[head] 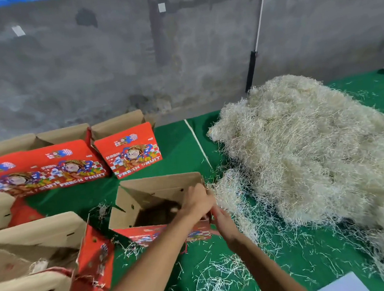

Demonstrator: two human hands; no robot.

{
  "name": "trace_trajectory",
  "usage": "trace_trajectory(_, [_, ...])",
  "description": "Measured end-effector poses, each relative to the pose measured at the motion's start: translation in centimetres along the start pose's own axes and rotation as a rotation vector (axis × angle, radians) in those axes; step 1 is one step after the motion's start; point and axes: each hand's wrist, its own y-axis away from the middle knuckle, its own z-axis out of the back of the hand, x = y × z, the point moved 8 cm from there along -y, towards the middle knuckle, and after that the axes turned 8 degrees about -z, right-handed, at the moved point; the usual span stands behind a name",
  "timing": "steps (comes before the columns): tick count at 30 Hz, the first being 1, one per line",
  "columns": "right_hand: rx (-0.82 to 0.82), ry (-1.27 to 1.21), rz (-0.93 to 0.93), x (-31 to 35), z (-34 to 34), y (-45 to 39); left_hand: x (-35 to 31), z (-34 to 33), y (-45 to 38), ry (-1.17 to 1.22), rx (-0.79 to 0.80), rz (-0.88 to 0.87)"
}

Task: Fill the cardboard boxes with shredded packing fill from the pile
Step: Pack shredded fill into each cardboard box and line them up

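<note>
Both forearms are crossing the lower frame toward the open box (158, 206) you are working on, which is sitting on the green-covered desk (182, 146). Your left hand (198, 202) is curling over the box's right rim and appears to be gripping the cardboard there. Your right hand (222, 220) is lying just beside that corner, outside the box; whether it is gripping the wall or only bracing it cannot be told.

The pile of shredded fill (310, 151) is lying immediately right of the box, its nearest tuft (230, 188) touching the rim. The box interior is looking dark and nearly unfilled, so the filling step is judged to be just starting.

- Keep one hand steadying the rim while the other is drawing fill across the short gap.
- Take loose handfuls, as the strands will probably tangle and scatter.

Other printed red boxes (126, 147) are standing further left. The two boxes at lower left (36, 256) are being cut off by the frame. Fingertips of both hands are hidden.
</note>
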Motion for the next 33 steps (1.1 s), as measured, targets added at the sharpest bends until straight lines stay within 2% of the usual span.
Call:
trace_trajectory(4, [0.06,-0.095,0.083,2.8,0.7,-1.5,0.5,-1.2,-1.6,0.243,-0.017,0.065])
trace_trajectory(10, [-0.124,0.102,0.158,5.9,3.1,-4.9,1.8,-1.5,-2.4,0.208,-0.182,0.06])
trace_trajectory(14, [-0.264,0.201,0.176,7.3,4.1,-5.7,2.4,-4.1,-1.6,0.248,-0.132,0.095])
trace_trajectory(18, [-0.317,0.311,0.276,7.7,5.7,-6.4,3.1,-5.7,-1.1,0.014,-0.11,0.15])
trace_trajectory(23, [-0.346,0.728,0.245,5.1,6.9,-8.2,1.7,-4.9,-1.3,-0.198,-0.309,0.099])
trace_trajectory(24, [-0.336,0.812,0.289,4.5,6.3,-8.3,1.8,-4.8,-1.2,-0.219,-0.352,0.104])
trace_trajectory(26, [-0.244,0.899,0.507,4.1,4.2,-7.7,1.9,-4.6,-0.7,-0.214,-0.416,0.108])
trace_trajectory(27, [-0.165,0.855,0.592,4.0,3.2,-7.3,1.9,-4.5,-0.6,-0.215,-0.43,0.104])
trace_trajectory(29, [-0.054,0.696,0.629,3.7,2.2,-6.6,1.9,-4.4,-0.4,-0.219,-0.45,0.095])
trace_trajectory(33, [-0.173,0.616,0.615,3.8,3.1,-6.1,2.1,-4.2,-0.4,-0.19,-0.457,0.113])
